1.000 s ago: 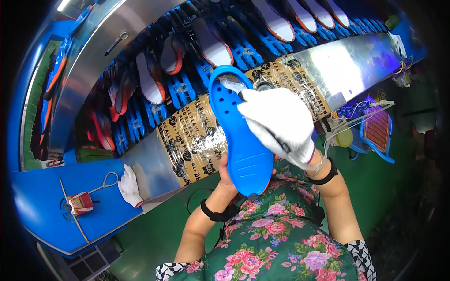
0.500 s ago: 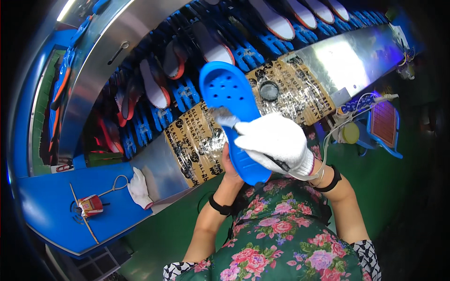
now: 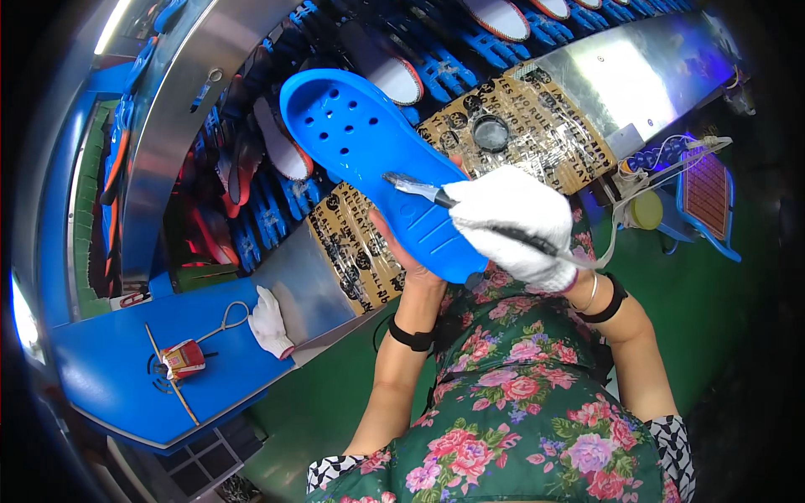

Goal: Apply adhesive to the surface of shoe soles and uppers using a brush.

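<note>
A blue shoe sole (image 3: 356, 163), with small round holes at its wide toe end, lies face up and slanted in front of me. My bare left hand (image 3: 404, 250) holds it from beneath; part of the fingers is hidden under the sole. In my right hand (image 3: 513, 220), which wears a white knitted glove, is a brush (image 3: 412, 186) with a dark handle. The bristles meet the sole around its middle. Wet-looking gloss shows on the toe end. Beyond the sole, a round dark-rimmed dish (image 3: 490, 133) of clear-looking content sits on taped cardboard (image 3: 549, 138).
A rack of blue holders carries several shoe parts (image 3: 390, 75) along the far side. To the left, a blue table (image 3: 109, 369) bears a white glove (image 3: 270, 323) and a red box (image 3: 186, 359). At the right are a metal surface (image 3: 604, 80), cables and a blue-framed stool (image 3: 708, 197).
The sole has swung so its toe end points further left and up. The brush has moved from the sole's left edge onto its middle. My view has shifted slightly.
</note>
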### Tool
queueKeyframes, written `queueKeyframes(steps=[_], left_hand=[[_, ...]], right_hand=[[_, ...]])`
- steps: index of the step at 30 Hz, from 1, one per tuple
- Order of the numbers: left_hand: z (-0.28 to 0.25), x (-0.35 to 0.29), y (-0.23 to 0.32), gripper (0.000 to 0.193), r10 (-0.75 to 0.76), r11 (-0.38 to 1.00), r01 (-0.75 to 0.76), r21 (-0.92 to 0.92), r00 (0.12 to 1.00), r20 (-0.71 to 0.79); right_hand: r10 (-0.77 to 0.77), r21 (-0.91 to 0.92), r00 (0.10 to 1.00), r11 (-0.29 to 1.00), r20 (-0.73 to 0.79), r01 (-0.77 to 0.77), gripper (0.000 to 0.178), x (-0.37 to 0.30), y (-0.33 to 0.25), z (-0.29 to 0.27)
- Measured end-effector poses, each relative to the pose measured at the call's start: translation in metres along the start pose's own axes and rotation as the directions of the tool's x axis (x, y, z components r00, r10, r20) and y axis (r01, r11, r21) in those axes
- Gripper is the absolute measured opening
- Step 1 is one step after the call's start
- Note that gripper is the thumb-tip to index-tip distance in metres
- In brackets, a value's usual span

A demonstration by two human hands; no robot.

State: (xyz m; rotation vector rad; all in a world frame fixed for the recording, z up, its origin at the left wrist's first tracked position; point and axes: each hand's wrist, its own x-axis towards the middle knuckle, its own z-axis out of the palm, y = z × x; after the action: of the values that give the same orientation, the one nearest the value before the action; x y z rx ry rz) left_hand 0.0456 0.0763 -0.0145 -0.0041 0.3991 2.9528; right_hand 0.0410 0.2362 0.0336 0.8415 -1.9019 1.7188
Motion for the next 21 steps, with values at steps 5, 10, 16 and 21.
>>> queueKeyframes(steps=[5,10,16,21], left_hand=[[-0.018,0.018,0.012,0.111,-0.2,0.98,0.19,0.063,0.929,0.31],[-0.004,0.013,0.01,0.118,-0.05,0.995,0.045,0.084,0.997,0.054],[-0.016,0.022,0.027,0.12,-0.242,0.97,0.233,0.064,0.936,0.255],[-0.002,0.028,0.034,0.115,-0.259,0.965,0.25,0.071,0.949,0.177]], right_hand=[[-0.155,-0.02,0.962,0.986,0.226,0.164,0.036,-0.021,-0.003,0.01],[-0.156,-0.069,0.97,0.983,0.184,0.171,0.03,0.001,0.004,-0.009],[-0.119,0.186,0.945,0.981,0.306,0.064,0.028,-0.014,-0.003,-0.005],[-0.166,-0.078,0.931,0.976,0.326,0.202,0.035,-0.024,0.002,-0.002]])
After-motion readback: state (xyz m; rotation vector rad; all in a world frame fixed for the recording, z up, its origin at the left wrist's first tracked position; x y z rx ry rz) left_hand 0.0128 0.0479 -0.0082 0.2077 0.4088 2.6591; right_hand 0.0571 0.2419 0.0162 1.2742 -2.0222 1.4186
